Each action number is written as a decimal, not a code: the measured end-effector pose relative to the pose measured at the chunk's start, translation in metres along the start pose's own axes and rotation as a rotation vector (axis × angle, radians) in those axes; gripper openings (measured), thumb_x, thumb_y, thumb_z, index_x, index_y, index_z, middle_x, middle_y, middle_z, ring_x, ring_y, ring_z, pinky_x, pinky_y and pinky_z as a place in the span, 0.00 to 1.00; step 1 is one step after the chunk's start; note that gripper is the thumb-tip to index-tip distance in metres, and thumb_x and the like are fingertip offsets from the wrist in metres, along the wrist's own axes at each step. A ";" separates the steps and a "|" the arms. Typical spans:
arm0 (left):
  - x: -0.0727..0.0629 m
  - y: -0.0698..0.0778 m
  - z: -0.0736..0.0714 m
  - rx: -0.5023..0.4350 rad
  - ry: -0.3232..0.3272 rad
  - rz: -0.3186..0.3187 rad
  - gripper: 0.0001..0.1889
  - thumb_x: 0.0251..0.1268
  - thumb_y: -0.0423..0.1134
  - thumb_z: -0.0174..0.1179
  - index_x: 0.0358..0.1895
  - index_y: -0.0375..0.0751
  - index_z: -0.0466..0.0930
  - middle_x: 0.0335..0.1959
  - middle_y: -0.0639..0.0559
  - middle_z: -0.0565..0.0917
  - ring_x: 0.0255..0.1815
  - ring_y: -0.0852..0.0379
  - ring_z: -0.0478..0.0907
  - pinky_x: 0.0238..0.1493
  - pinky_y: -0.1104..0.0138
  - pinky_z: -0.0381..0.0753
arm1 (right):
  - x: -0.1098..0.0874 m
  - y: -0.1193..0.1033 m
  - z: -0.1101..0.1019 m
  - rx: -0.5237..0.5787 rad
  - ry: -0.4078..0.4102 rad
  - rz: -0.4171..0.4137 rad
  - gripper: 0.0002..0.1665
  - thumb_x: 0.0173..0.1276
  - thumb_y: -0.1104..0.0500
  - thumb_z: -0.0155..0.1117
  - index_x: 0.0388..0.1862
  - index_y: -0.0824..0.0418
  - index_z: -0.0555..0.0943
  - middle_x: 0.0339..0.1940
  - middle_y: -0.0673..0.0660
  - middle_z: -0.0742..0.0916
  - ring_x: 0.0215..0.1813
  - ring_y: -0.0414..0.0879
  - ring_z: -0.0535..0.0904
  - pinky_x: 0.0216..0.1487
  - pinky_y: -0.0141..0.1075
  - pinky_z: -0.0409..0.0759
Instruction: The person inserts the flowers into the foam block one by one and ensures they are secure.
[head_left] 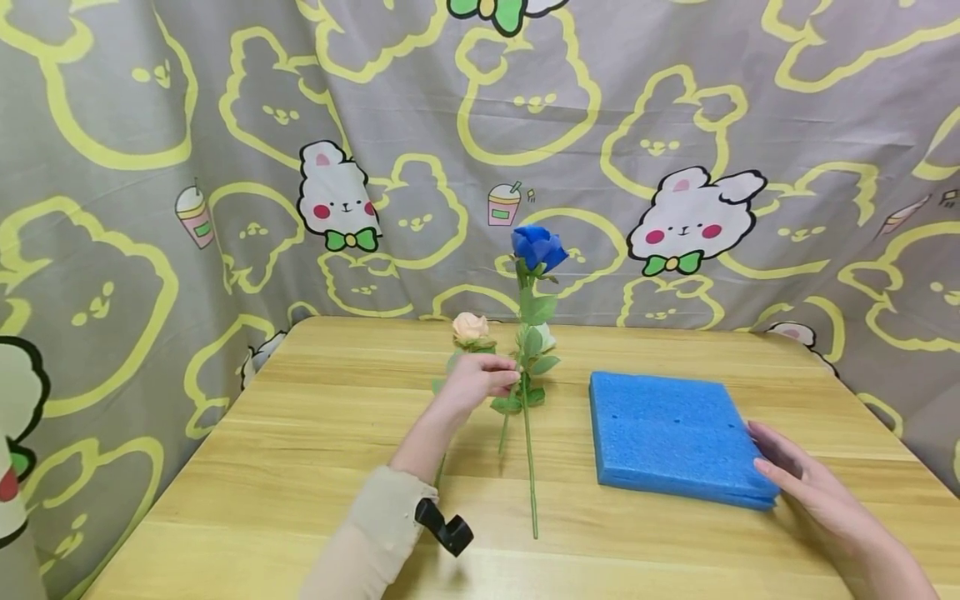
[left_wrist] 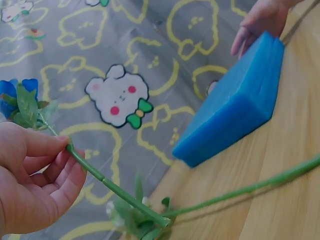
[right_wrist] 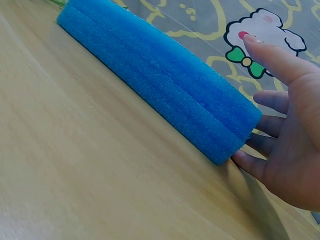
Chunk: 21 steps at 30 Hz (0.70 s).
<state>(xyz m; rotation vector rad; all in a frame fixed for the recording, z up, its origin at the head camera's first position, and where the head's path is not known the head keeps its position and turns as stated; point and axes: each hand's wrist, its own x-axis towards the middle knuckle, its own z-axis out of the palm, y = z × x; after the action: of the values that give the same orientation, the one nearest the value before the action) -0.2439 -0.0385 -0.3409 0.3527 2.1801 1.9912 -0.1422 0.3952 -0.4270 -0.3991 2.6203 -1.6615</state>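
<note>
My left hand (head_left: 480,385) pinches the green stem of a blue artificial rose (head_left: 538,248) between thumb and fingertips. The bloom points up and the bare lower stem hangs towards me; in the left wrist view its cut end (left_wrist: 162,220) shows. To the right lies a thick blue foam block (head_left: 667,442) with a few small holes in its top. At its right side is my right hand (head_left: 825,500), fingers spread and loosely bent. In the right wrist view, the fingertips (right_wrist: 247,162) meet the block's end, while the thumb stands away from it.
Behind the left hand, a peach rose (head_left: 470,327) and a pale white flower (head_left: 546,337) lie on the wooden table (head_left: 247,500), partly hidden. A grey curtain (head_left: 420,108) with cartoon figures hangs at the back and sides. A black clip (head_left: 446,529) sits at the left wrist.
</note>
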 end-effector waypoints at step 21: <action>0.019 0.012 0.085 -0.022 -0.140 0.031 0.13 0.59 0.30 0.62 0.46 0.28 0.81 0.43 0.44 0.83 0.37 0.50 0.82 0.38 0.66 0.81 | -0.001 0.003 0.003 0.129 -0.016 -0.042 0.31 0.74 0.67 0.41 0.71 0.73 0.46 0.60 0.32 0.66 0.59 0.18 0.60 0.51 0.15 0.61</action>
<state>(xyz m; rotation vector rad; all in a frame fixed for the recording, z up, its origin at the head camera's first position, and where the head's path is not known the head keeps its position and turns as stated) -0.2379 0.0495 -0.3361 0.5093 2.0788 1.9412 -0.1414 0.3942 -0.4305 -0.4642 2.4920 -1.8195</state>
